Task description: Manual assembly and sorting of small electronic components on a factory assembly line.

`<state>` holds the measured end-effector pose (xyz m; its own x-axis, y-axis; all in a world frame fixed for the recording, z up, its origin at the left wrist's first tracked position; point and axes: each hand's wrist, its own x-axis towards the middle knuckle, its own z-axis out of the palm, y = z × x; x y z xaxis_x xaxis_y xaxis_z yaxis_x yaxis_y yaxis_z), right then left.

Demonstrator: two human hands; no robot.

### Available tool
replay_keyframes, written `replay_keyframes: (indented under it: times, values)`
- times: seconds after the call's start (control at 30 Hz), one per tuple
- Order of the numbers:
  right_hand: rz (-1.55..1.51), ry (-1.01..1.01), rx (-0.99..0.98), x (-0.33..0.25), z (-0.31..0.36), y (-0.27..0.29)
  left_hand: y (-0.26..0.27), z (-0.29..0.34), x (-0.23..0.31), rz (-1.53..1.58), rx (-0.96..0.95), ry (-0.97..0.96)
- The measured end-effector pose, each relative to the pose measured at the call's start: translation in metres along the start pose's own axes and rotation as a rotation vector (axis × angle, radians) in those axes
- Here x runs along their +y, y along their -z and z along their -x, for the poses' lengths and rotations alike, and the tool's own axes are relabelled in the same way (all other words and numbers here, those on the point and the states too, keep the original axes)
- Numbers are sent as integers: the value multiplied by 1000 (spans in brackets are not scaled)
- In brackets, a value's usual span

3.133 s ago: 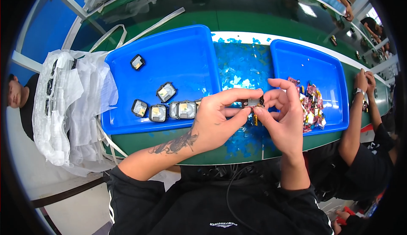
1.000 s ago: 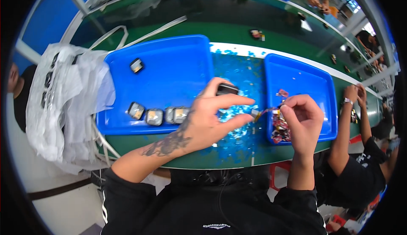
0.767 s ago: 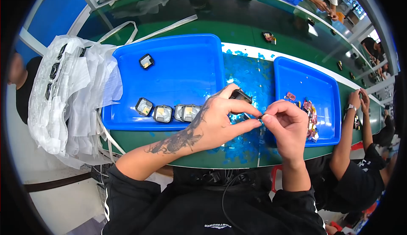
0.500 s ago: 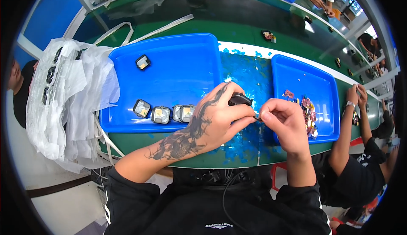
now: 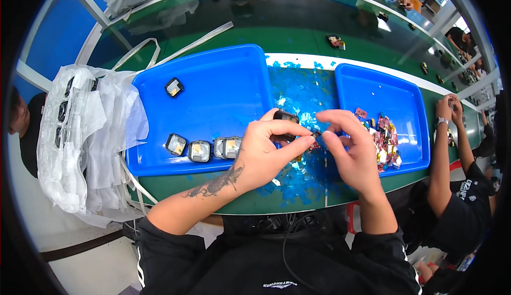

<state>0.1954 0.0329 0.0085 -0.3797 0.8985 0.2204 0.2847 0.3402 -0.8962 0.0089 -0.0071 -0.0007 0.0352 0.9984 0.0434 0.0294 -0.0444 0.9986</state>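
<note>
My left hand (image 5: pixel 269 148) is closed around a small black casing (image 5: pixel 287 117), which sits between its curled fingers. Its thumb and a fingertip pinch together on a tiny dark piece (image 5: pixel 316 134), too small to name. Just right of that piece, my right hand (image 5: pixel 352 148) has its index finger lifted away from its thumb, with a gap between them. Left of the hands, a large blue tray (image 5: pixel 213 66) holds several black-rimmed casings (image 5: pixel 199 151) with pale insides. A smaller blue tray (image 5: pixel 415 98) on the right contains a heap of small circuit boards (image 5: pixel 387 140).
Blue film scraps (image 5: pixel 293 188) litter the green bench between the trays. White packing sheets (image 5: pixel 101 135) with black parts stack up at the left. Beyond runs a dark green conveyor belt (image 5: pixel 250 26) carrying scattered boards. A co-worker's arms (image 5: pixel 444 146) work at the right.
My right index finger has lifted off the thumb, ending the pinch. My left hand has turned, tipping the casing into fuller view. The whole view has shifted slightly.
</note>
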Motion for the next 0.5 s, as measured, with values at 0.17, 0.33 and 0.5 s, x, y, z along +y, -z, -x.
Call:
replay_keyframes:
  times: [0.17, 0.33, 0.5]
  values:
    - [-160, 53, 27, 1, 5, -6, 0, -1, 3, -137, -109, 34]
    - [65, 251, 196, -18, 5, 3, 0, 2, 8, 158, -163, -28]
    - [140, 187, 5, -25, -2, -13, -4, 1, 2, 369, -94, -68]
